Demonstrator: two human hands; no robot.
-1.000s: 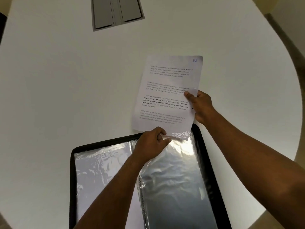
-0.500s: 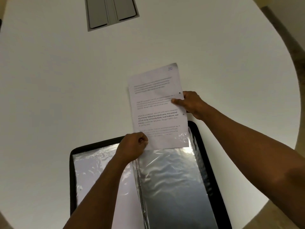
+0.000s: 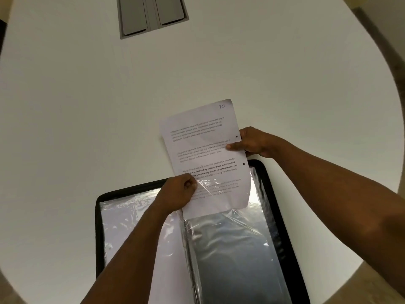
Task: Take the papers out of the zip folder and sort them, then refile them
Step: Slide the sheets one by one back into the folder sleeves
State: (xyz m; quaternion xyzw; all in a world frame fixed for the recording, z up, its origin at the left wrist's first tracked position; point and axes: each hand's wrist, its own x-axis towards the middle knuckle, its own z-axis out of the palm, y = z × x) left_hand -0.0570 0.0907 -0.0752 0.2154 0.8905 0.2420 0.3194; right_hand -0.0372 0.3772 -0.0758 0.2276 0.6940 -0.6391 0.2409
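Two bare hands on one white printed sheet of paper point(image 3: 206, 154): right hand point(image 3: 255, 142) pinching its right edge with thumb on top, left hand point(image 3: 178, 193) with fingers curled, gripping the mouth of a clear plastic sleeve point(image 3: 232, 242) over the sheet's lower left. Sheet's lower end tucked inside that sleeve, upper part out over the round white table point(image 3: 87, 106). Black zip folder point(image 3: 277, 207) lying open underneath, near the table's front edge.
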